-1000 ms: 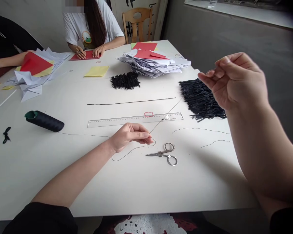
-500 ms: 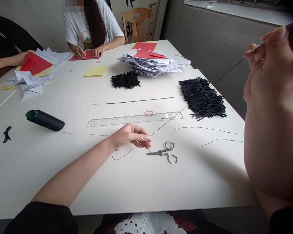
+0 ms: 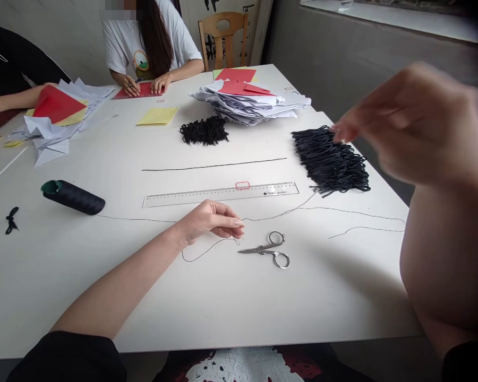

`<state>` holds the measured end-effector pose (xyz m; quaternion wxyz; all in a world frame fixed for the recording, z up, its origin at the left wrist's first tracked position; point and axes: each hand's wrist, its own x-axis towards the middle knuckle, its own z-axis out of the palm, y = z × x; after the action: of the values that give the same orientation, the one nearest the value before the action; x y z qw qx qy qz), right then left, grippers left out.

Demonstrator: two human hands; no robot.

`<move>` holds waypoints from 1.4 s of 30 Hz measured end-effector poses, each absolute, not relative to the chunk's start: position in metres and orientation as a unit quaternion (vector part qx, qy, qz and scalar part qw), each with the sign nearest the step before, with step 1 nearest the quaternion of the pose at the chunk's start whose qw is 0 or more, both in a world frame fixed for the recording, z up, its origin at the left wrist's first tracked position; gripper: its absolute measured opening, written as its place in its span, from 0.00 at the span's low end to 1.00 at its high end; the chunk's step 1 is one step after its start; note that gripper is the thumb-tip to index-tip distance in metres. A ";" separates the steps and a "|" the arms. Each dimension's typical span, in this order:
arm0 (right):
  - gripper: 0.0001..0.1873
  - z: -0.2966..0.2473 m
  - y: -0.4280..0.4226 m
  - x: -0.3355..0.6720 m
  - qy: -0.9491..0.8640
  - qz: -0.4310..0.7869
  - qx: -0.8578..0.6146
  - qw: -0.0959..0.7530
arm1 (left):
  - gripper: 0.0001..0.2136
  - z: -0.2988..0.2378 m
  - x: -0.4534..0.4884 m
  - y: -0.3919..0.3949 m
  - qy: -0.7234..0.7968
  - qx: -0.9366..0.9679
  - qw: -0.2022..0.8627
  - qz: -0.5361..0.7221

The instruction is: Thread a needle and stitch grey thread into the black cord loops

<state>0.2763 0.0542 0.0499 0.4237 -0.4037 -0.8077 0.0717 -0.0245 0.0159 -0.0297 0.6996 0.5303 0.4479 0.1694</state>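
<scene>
My left hand (image 3: 213,221) rests on the white table (image 3: 207,297), fingers pinched on a thin black thread (image 3: 287,212) that lies slack across the table toward the right edge. The thread also runs left to a black spool (image 3: 72,197). My right hand (image 3: 414,122) is raised above the right edge, blurred by motion, fingers pointing left over a pile of cut black threads (image 3: 330,161). Small steel scissors (image 3: 267,250) lie just right of my left hand. A clear ruler (image 3: 220,194) lies beyond it, with a straight cut thread (image 3: 214,165) behind the ruler.
A smaller black thread bundle (image 3: 204,131) and a stack of white and red paper (image 3: 249,101) sit farther back. Two other people (image 3: 151,48) work with red, yellow and white sheets (image 3: 59,114) at the far end. A wooden chair (image 3: 223,40) stands behind.
The thread was stretched taut between both hands; now it lies slack on the table. My right hand has dropped and swung left from high at the right. My left hand stays put.
</scene>
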 end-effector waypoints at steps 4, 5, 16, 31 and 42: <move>0.05 0.031 0.049 0.240 -0.890 0.087 -0.334 0.298 | 0.09 -0.033 -0.026 0.018 0.464 0.506 0.699 0.201; 0.07 0.020 0.051 0.233 -0.896 0.094 -0.324 0.287 | 0.09 -0.034 -0.026 0.019 0.467 0.500 0.699 0.207; 0.20 -0.030 0.046 0.192 -0.773 0.409 -0.437 0.210 | 0.13 -0.045 -0.022 0.021 0.495 0.468 0.665 0.307; 0.13 -0.043 0.048 0.188 -0.723 0.538 -0.350 0.256 | 0.13 -0.045 -0.021 0.019 0.458 0.455 0.713 0.274; 0.13 -0.042 0.047 0.188 -0.750 0.496 -0.356 0.255 | 0.14 -0.047 -0.019 0.017 0.469 0.456 0.712 0.255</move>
<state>0.1876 0.0471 -0.0415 0.2550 -0.3557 -0.7501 0.4957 -0.0195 0.0173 -0.0469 0.7118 0.4563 0.4691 0.2550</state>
